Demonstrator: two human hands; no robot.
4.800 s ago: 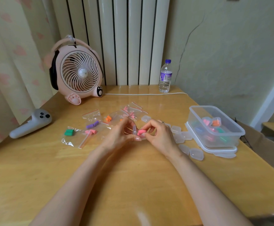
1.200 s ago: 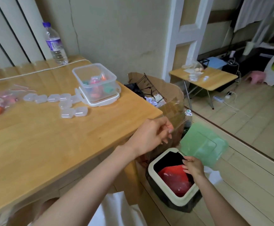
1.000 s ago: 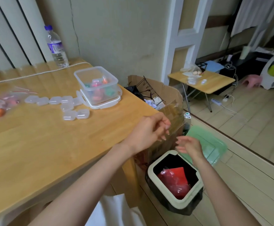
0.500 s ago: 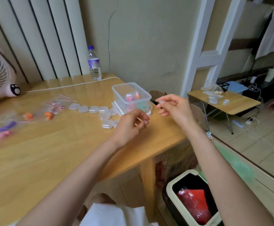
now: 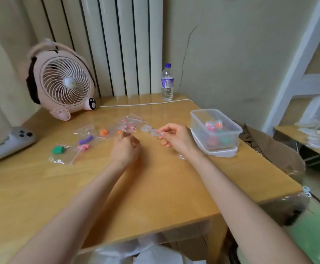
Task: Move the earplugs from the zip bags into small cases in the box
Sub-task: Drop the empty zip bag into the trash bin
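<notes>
As right hand fingertips bunch at the small cases, grip unclear, left hand hovers loosely curled, empty. Earplugs sit in zip bags: likely light and squashy, so pinch gently mid-body.

Bringing my left hand and right hand back from floor bin over light wooden table; right nearing small clear plastic cases.

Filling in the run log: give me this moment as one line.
left hand: curled near zip bags, contents hidden | right hand: fingers at small cases, grip unclear | box: open, filled cases inside
</notes>
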